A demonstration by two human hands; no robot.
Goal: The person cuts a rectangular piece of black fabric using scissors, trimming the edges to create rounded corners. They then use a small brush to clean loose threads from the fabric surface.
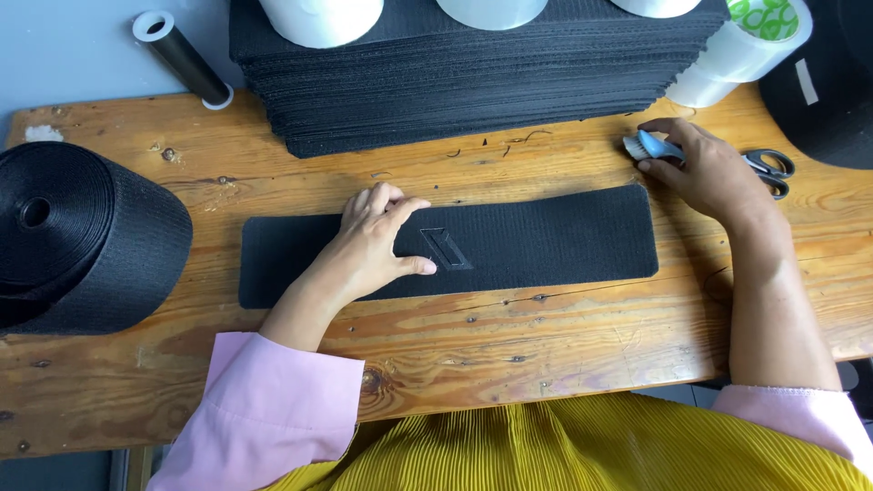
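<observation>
A long black fabric strip [546, 241] lies flat across the wooden table [546, 341]. Near its middle sits a small slanted embossed patch [445, 248]. My left hand [373, 241] presses flat on the strip just left of that patch, fingers spread. At the far right my right hand [705, 168] closes around a small light-blue brush [650, 145] on the table, beyond the strip's right end.
A thick stack of black strips [473, 91] fills the back, with white rolls on top. Black-handled scissors [773, 170] lie right of my right hand. A big roll of black webbing [82, 236] sits at left, a black tube [186, 59] behind it, tape rolls [741, 50] at back right.
</observation>
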